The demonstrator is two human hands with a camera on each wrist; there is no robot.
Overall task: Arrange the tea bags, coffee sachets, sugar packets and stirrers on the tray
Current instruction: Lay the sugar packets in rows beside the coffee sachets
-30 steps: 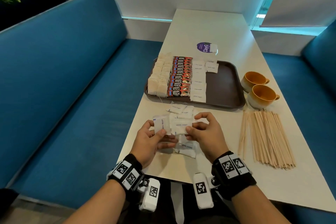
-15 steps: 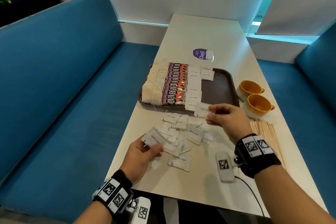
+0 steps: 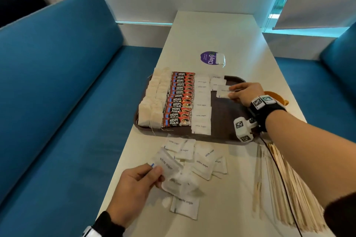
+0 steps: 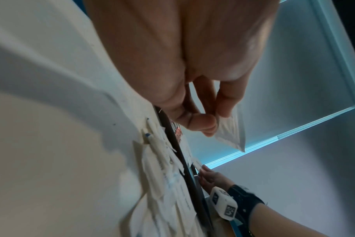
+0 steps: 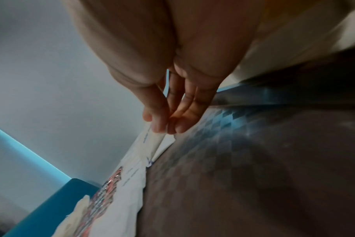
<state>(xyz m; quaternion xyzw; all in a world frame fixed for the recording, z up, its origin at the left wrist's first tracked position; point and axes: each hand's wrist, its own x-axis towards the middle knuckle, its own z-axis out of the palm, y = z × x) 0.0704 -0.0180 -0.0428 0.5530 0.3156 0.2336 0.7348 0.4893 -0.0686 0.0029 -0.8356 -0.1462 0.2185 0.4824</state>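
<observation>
A dark brown tray (image 3: pixel 229 121) holds a column of tea bags (image 3: pixel 154 100), a column of red coffee sachets (image 3: pixel 179 100) and white sugar packets (image 3: pixel 201 106). My right hand (image 3: pixel 231 91) reaches over the tray and pinches a white sugar packet (image 3: pixel 223 91) (image 5: pixel 158 144) low over its far part, beside a second short column. My left hand (image 3: pixel 154 171) holds another sugar packet (image 3: pixel 166 162) (image 4: pixel 230 133) above a loose pile of packets (image 3: pixel 200 161) on the white table (image 3: pixel 221 31). Wooden stirrers (image 3: pixel 285 184) lie to the right of the pile.
An orange cup (image 3: pixel 277 96) stands just right of the tray, mostly hidden by my right wrist. A purple round sticker (image 3: pixel 209 58) and a small white packet (image 3: pixel 220 58) lie beyond the tray. Blue benches (image 3: pixel 57 92) flank the table.
My right hand has carried a sugar packet from the pile forward over the tray's far part. My left hand stays near the pile with its packet.
</observation>
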